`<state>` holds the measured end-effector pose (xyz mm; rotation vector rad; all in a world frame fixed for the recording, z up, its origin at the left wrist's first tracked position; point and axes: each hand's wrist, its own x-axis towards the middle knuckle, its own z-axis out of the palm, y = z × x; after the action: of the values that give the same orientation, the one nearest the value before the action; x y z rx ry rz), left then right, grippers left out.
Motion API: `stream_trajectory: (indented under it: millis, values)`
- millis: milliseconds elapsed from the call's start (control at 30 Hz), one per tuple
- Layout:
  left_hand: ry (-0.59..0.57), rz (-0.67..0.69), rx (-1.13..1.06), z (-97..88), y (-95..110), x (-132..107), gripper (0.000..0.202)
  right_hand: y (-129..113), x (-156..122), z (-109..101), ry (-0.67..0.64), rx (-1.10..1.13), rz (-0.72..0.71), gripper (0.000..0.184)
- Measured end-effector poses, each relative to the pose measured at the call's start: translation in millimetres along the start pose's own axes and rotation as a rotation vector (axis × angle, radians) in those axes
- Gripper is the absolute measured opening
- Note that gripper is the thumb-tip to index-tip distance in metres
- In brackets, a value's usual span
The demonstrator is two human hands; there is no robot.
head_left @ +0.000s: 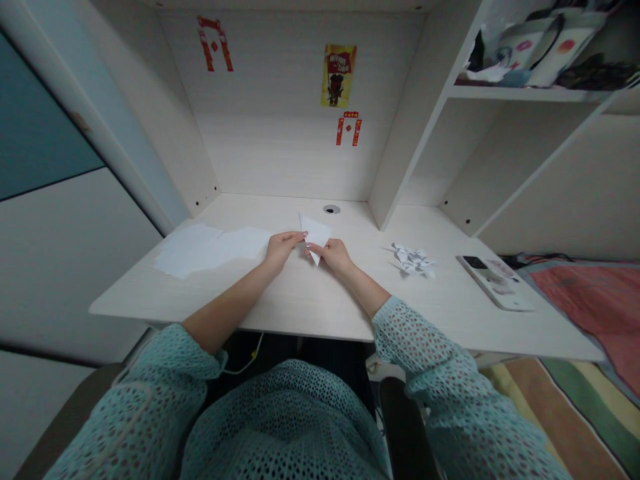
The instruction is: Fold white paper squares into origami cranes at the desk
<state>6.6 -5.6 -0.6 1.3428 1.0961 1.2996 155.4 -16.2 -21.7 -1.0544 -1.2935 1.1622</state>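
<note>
I see folded white paper triangle held up between both hands, just above pale wood-grain table. Left hand nearly closed, fingertips at paper's left edge. Right hand closed in pinch on paper's lower part. Step in hand, I judge: folding. Next move calls for steady pinch on layers. Flat white paper sheets lie left of hands; jagged white paper scraps right; white-cased phone further right.
</note>
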Motion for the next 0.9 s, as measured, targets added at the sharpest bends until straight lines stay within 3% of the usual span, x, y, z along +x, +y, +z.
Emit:
stream_trajectory:
  millis: [300, 467, 900]
  values:
    - [0.176, 0.018, -0.144, -15.6, -1, 19, 0.036, -1, -6, 7, -0.086, -0.020, 0.018, 0.034]
    - [0.190, 0.003, -0.211, -19.2, -3, 23, 0.034, 1, -5, 8, -0.088, 0.003, 0.046, 0.036]
    - [0.271, 0.046, -0.088, -15.7, 2, 16, 0.035, -8, -8, 8, -0.102, 0.075, 0.118, 0.035]
